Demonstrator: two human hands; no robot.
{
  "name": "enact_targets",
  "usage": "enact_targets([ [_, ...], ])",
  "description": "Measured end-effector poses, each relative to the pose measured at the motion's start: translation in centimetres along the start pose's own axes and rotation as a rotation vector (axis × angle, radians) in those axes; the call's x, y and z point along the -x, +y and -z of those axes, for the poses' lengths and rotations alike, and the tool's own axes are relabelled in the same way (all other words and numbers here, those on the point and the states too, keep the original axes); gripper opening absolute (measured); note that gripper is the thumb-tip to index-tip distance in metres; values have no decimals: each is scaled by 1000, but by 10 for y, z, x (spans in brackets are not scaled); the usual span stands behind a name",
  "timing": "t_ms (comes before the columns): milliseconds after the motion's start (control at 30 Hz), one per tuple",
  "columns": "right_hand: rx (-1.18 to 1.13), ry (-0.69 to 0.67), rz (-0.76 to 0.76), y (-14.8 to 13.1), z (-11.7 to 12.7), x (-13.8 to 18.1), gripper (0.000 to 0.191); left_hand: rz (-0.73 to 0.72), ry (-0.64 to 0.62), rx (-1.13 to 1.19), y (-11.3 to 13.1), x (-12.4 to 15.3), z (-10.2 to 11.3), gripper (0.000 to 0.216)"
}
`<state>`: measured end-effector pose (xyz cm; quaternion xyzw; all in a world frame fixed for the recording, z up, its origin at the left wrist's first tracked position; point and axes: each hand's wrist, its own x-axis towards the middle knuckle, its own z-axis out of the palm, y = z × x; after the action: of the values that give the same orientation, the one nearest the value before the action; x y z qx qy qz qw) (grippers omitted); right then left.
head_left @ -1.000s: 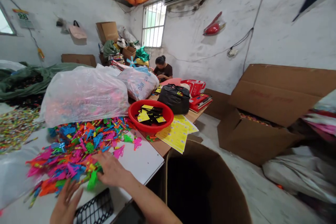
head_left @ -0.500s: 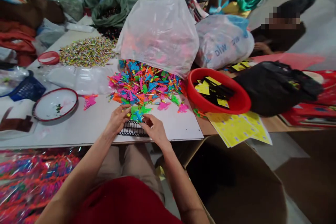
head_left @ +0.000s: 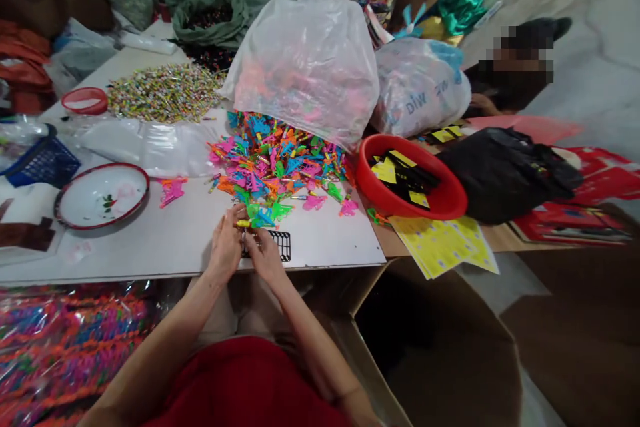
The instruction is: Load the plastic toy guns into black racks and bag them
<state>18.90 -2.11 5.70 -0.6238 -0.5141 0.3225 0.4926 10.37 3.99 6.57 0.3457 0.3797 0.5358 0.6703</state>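
A heap of small bright plastic toys spills from a big clear bag onto the white table. My left hand and my right hand meet at the near edge of the heap, over a black mesh tray. Both are pinched on a small yellow and green toy piece between their fingertips. A lone pink toy lies further left.
A red basin with black and yellow cards stands to the right, with yellow sheets below it and a black bag beside. A white enamel plate lies left. An open cardboard box stands by my right. Another person sits at the far end.
My hands have drawn together over the mesh tray, now pinching one small piece. A second ago the camera looked up across the room; it now looks down at the table.
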Motion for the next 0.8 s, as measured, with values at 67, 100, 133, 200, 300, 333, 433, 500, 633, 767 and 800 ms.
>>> enact_targets([
  [67,-213,26,-86,7,-8,-7,39,-61,-20,-130,-11,14,-6,47],
  [100,-291,50,-112,9,-9,-9,38,-92,-33,-183,-15,20,-10,45],
  [133,-341,85,-130,9,-8,-11,37,-110,-58,-210,-17,24,-12,44],
  [200,-383,150,-151,4,-2,-11,35,-106,-149,-211,-17,26,-11,45],
  [300,-356,231,-118,-7,7,-7,31,-110,-378,-349,-4,10,17,57],
  [333,-326,239,-98,-8,8,-5,29,-145,-461,-495,1,2,34,61],
  [433,-163,159,-79,1,-2,1,23,-318,-613,-1187,12,-20,92,56],
  [500,6,61,-122,17,-17,4,18,-315,-656,-1351,11,-27,123,51],
  [633,202,-58,-181,44,-47,2,14,-302,-625,-1434,-7,-26,143,44],
  [767,272,-103,-77,49,-69,-5,15,-320,-606,-1478,-15,-24,140,46],
  [800,340,-134,-79,48,-73,-7,17,-324,-607,-1486,-15,-24,140,47],
])
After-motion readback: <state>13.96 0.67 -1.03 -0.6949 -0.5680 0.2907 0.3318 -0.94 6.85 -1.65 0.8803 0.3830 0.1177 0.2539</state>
